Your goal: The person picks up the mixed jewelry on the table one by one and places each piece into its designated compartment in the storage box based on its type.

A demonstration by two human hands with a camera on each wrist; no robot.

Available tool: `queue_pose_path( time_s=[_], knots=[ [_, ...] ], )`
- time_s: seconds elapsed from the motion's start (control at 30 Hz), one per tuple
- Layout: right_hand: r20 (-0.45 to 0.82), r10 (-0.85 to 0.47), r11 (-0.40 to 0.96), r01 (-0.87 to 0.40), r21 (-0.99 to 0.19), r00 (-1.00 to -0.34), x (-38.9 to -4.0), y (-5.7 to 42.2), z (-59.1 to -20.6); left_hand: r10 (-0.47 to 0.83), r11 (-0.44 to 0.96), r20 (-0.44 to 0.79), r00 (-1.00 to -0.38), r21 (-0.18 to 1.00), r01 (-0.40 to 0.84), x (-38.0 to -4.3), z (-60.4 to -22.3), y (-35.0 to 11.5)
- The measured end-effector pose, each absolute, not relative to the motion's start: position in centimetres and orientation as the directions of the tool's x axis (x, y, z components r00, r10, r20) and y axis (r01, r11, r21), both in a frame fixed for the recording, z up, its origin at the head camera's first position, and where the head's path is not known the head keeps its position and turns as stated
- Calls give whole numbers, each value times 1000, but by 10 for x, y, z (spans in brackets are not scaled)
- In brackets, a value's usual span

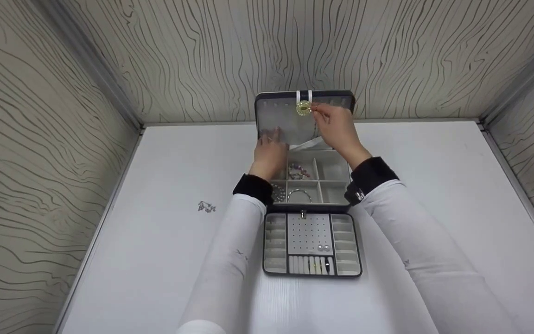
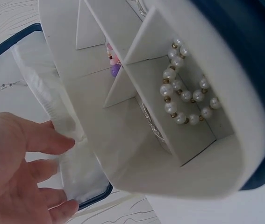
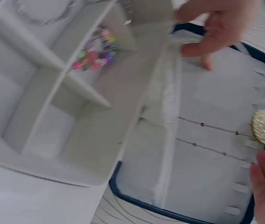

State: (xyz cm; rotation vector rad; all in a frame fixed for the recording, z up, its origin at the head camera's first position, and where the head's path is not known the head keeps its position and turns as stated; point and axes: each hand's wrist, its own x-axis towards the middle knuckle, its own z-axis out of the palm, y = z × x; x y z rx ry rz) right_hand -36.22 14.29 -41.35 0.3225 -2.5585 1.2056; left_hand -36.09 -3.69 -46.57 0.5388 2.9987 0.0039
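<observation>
At the top edge of the raised jewelry box lid (image 1: pixel 290 121), my right hand (image 1: pixel 339 127) pinches a round gold ornament (image 1: pixel 303 108) between thumb and fingertips. A thin beaded chain (image 3: pixel 202 124) runs across the lid lining, from the white fabric pocket (image 3: pixel 170 93) toward the hooks and the ornament. My left hand (image 1: pixel 269 155) has its fingers loosely spread against the lower left of the lid, by the pocket, holding nothing. Compartments below hold a pearl bracelet (image 2: pixel 170 88), a colorful bead bracelet (image 3: pixel 95 52) and a silver bangle (image 1: pixel 299 191).
In front of the box lies a tray (image 1: pixel 277 273) with small side compartments, a perforated earring panel (image 1: pixel 306 234) with two pearl studs, and ring rolls (image 1: pixel 299 264). Small silver jewelry (image 1: pixel 206 207) lies on the white table (image 1: pixel 165 260) at left. A patterned wall (image 1: pixel 202 60) stands behind.
</observation>
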Motion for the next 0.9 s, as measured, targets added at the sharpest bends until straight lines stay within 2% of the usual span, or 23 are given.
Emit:
queue_pose_path(
  time_s=[0.17, 0.47, 0.9],
  knots=[
    [415, -105, 724, -355, -591, -904, -359, 140, -426, 346, 938, -106, -932, 31, 345, -360, -464, -36],
    [253, -111, 820, -233, -523, -961, -357, 142, -435, 349, 937, -97, -932, 39, 346, -359, -464, -35],
    [229, -162, 854, -252, -455, -960, -360, 141, -429, 340, 940, -119, -933, 25, 340, -357, -463, -32]
  ],
)
